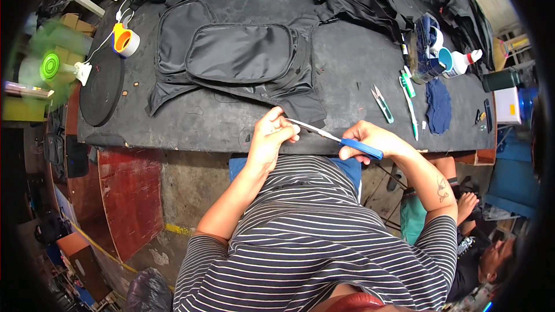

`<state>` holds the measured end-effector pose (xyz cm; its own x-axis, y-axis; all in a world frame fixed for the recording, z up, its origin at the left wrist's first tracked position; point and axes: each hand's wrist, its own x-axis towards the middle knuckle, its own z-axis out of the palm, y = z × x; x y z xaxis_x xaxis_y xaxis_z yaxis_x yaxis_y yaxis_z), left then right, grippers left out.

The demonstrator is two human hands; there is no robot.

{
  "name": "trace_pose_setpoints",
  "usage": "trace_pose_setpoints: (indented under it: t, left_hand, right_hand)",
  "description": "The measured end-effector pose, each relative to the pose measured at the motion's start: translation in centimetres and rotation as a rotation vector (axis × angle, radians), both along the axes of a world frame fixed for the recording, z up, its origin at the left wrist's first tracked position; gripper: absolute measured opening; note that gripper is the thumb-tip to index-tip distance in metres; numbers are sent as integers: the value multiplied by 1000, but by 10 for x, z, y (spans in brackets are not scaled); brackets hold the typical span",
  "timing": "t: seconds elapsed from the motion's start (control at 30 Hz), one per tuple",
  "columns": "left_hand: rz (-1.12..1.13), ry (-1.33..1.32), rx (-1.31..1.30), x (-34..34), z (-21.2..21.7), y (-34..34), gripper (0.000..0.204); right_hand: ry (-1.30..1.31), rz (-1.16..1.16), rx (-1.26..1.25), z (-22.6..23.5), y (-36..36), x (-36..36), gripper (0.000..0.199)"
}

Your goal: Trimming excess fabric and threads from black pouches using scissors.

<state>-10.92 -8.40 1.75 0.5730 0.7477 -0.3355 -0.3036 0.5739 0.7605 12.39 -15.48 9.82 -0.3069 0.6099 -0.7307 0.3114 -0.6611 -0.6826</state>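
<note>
Two hands work at the near edge of the black worktable (191,121): the right hand (373,138) clamps blue-handled scissors (338,138), the left hand (270,133) pinches the black bag fabric (300,104). Bare tabletop lies left; thread snips (382,104) sit right.

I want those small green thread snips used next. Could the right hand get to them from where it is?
Probably yes: the thread snips lie on bare table just beyond the right hand, nothing between, though it holds blue-handled scissors.
</note>
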Motion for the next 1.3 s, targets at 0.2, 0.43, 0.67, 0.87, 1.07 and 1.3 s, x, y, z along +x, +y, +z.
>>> trace_pose_setpoints:
  t: [0.2, 0.43, 0.67, 0.87, 1.07, 1.3]
  left_hand:
    - [28, 9, 12, 2, -2, -2, 69]
    - [-45, 421, 217, -44, -7, 29, 35]
    - [452, 827, 513, -48, 4, 84, 66]
    - [590, 597, 789, -36, 3, 113, 63]
    - [516, 570, 979, -16, 65, 126, 63]
    - [94, 561, 1211, 24, 93, 149, 48]
  right_hand:
    - [46, -28, 6, -4, -3, 0, 30]
    - [-81, -336, 262, 4, -31, 59, 28]
    - [-1042, -664, 600, -39, -72, 110, 40]
    - [-1304, -679, 672, -63, -79, 120, 40]
    - [-1591, -770, 893, -86, -68, 109, 34]
    - [-1361, -575, 1149, -87, -43, 50, 36]
